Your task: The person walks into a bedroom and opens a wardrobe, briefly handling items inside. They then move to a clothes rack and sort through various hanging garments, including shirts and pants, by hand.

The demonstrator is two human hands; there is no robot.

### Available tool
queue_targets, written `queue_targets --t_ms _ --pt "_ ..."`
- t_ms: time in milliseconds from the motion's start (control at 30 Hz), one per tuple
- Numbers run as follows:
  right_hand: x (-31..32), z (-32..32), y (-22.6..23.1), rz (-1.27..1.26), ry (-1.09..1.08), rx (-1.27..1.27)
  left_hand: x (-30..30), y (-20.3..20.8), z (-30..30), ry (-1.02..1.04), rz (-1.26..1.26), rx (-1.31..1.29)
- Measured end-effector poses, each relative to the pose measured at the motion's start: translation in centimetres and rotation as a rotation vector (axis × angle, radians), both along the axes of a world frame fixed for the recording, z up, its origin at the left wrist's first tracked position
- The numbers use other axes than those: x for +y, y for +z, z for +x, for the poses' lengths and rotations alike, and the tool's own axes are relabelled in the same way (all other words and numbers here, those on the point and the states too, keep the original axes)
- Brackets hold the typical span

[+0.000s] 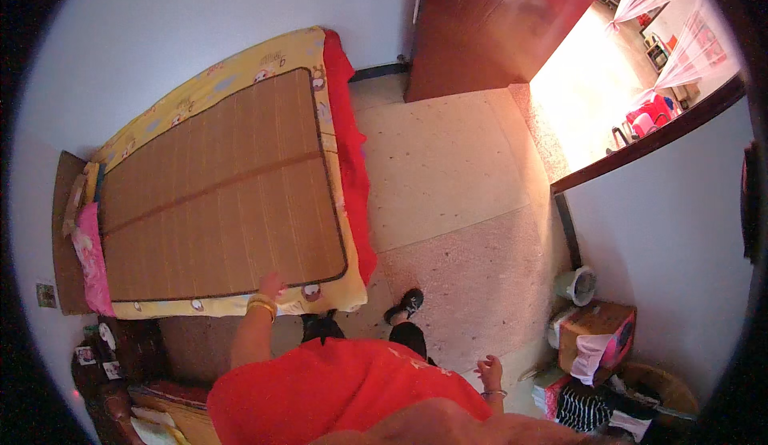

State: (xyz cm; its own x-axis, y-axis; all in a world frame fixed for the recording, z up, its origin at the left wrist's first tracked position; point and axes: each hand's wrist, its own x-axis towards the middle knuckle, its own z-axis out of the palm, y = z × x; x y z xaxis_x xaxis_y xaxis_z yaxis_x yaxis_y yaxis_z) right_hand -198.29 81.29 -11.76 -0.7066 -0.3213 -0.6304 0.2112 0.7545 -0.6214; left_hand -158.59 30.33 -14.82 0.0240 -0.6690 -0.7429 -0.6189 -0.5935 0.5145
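A brown sleeping mat [224, 157] is laid over the yellow bedsheet [354, 293], presumably for coolness. The left hand [272, 286] is held unclenched and empty at the mat's near edge; the right hand [490, 373], loosely curled around nothing, is held aside, perhaps for balance.

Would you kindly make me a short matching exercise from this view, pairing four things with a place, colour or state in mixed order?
Column one:
1. Left hand
2. Right hand
3. Mat
4. Door

Column two:
A. Brown with a dark border
B. Standing open
C. At the near edge of the bed
D. Away from the bed, beside the red shirt

Pairs: 1-C, 2-D, 3-A, 4-B
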Motion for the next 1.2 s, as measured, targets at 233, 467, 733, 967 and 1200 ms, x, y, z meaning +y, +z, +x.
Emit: queue_targets --t_ms 233,467,733,967,1200 --pt "4.8 -11.3 -1.1 0.082 -0.069 0.071 0.0 0.5 -9.6 -0.094 -0.201 0.13" --pt "3.1 -12.5 -3.8 -0.049 0.097 0.114 1.5 6.8 -12.6 -0.033 -0.337 0.109" --pt "-6.1 -14.7 -0.7 0.1 0.422 0.196 2.1 -0.3 -5.3 -0.158 -0.102 -0.208" --pt "-14.8 -24.8 -2.2 0.094 0.096 -0.179 -8.3 2.4 -9.8 0.062 -0.074 -0.381" --pt "-32.8 -25.7 0.6 0.089 0.155 -0.234 -29.8 4.0 -14.5 0.062 0.091 -0.527"
